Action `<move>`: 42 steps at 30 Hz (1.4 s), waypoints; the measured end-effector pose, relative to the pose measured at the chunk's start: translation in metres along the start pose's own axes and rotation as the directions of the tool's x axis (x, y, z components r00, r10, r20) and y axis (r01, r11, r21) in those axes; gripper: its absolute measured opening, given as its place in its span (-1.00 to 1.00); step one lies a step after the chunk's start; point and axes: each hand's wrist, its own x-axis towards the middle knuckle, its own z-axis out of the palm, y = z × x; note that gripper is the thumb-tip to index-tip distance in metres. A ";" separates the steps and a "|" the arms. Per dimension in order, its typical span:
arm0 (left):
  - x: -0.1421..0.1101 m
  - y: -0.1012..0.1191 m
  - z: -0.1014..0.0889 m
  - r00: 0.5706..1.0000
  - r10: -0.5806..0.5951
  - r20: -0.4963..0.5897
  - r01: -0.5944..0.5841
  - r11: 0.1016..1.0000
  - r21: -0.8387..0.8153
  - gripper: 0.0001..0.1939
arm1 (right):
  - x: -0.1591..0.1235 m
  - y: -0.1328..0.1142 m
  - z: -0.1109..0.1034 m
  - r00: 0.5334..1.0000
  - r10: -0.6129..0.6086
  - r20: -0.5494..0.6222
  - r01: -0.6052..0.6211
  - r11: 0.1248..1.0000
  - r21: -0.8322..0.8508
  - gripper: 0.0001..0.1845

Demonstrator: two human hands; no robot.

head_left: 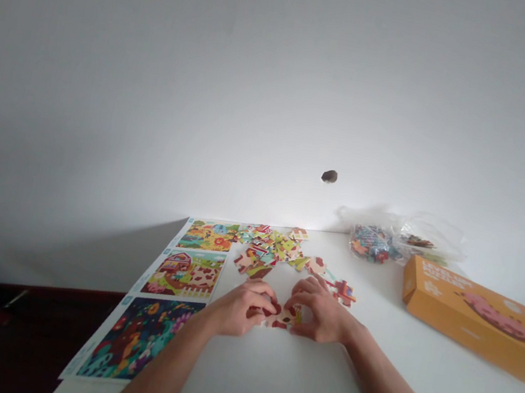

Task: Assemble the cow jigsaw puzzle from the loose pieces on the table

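Between my two hands, puzzle pieces with a brown-and-cream cow pattern (280, 320) lie on the white table. My left hand (243, 306) has its fingers curled onto the left side of these pieces. From the right, my right hand (317, 310) grips the other side, thumb low and fingers above; a bit of yellow-green shows by its fingertips. The fingers partly cover the pieces, so I cannot tell how they are joined. Just beyond my hands is a heap of loose puzzle pieces (278, 247), and a few red and blue pieces (344, 292) sit by my right wrist.
A picture sheet (185, 273) with three printed scenes lies along the table's left edge. Clear plastic bags of pieces (371, 243) rest at the back right, near an orange puzzle box (474, 318). A white wall (281, 91) with a small hole (329, 176) rises behind.
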 end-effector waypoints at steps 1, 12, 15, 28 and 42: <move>0.000 0.000 0.000 1.000 0.003 0.003 -0.003 1.000 0.003 -0.64 | 0.000 0.000 0.000 1.000 0.000 -0.007 0.000 1.000 0.000 -0.65; 0.000 0.004 0.002 0.999 0.030 0.032 -0.030 0.999 0.017 -0.59 | 0.001 0.000 -0.003 0.953 0.105 -0.284 -0.075 0.991 0.113 -0.80; 0.003 0.009 0.004 0.997 0.054 0.058 -0.056 0.998 0.034 -0.56 | 0.000 -0.001 -0.003 0.945 0.134 -0.299 -0.095 0.985 0.142 -0.81; 0.006 0.015 0.012 0.992 0.085 0.097 -0.094 0.991 0.091 -0.67 | 0.001 0.004 0.011 0.986 -0.051 -0.156 0.074 0.986 0.149 -0.76; -0.012 -0.013 -0.010 0.977 -0.156 -0.145 0.189 0.949 0.251 -0.85 | 0.002 0.004 0.010 0.998 -0.058 -0.038 0.059 0.998 0.018 -0.80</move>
